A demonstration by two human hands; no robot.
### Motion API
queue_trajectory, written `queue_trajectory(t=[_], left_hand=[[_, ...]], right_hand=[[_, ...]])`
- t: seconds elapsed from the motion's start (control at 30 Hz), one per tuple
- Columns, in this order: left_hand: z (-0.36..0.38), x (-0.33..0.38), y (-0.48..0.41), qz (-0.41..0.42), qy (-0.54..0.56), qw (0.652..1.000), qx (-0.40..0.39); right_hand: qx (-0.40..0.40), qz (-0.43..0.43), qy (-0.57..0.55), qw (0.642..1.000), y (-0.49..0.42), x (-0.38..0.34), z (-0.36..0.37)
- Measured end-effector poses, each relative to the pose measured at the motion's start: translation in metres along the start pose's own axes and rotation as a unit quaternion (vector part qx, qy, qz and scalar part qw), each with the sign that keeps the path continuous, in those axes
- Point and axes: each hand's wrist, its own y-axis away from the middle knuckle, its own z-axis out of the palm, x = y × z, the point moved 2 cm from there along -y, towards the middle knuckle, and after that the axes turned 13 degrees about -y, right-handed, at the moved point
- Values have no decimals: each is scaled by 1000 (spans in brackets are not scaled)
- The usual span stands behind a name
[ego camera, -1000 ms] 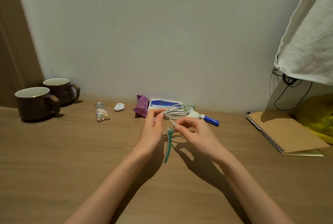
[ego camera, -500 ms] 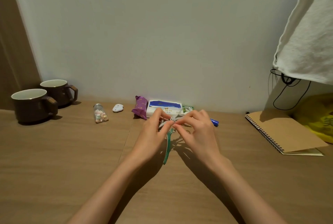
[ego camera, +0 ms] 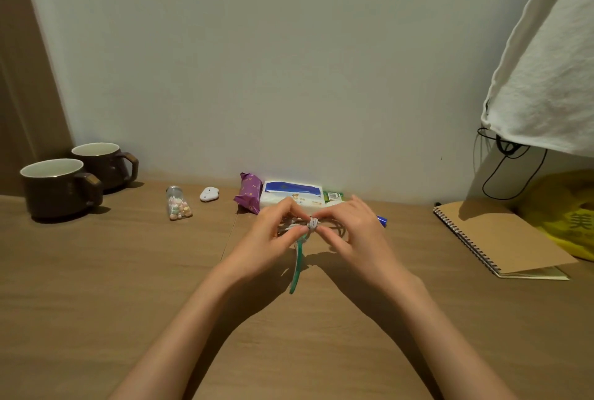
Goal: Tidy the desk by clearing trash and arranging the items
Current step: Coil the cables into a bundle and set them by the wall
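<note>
**Bundling the white cable, mid-desk**

Both hands meet over the middle of the desk (ego camera: pixel 128 287). The left hand (ego camera: pixel 270 238) pinches the coiled white cable (ego camera: pixel 291 226) from 9 o'clock, and the right hand (ego camera: pixel 356 232) pinches it at the wound middle from 3 o'clock. A teal handle (ego camera: pixel 297 271) pokes out toward 6 o'clock, can't tell if it's caught in the loops. I'd squeeze the loops flat with the left, wind the tail snug with the right and tuck the end under, or the coil probably springs open. The tissue pack (ego camera: pixel 289 193) is just behind at 12.
</note>
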Motion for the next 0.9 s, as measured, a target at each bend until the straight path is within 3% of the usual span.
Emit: queue_trajectory(t=[0.2,0.37,0.5,0.6,0.77,0.9], left_hand=[[1,-14,-4,-12,-51,998,32],[-11,-30,-3,-56,-73,990,107],[-25,-50,-4,-163,31,967,193],[-31,-65,-2,-207,59,953,213],[-28,-77,-3,-223,30,952,209],[-16,-81,-5,-182,-46,966,175]], right_hand=[[-18,73,-89,993,0,-4,6],[27,113,-188,975,-8,-3,13],[46,148,-241,958,-27,-4,13],[18,143,-222,964,-45,-1,18],[-46,109,-71,990,-71,17,34],[-45,105,-9,993,-75,29,47]])
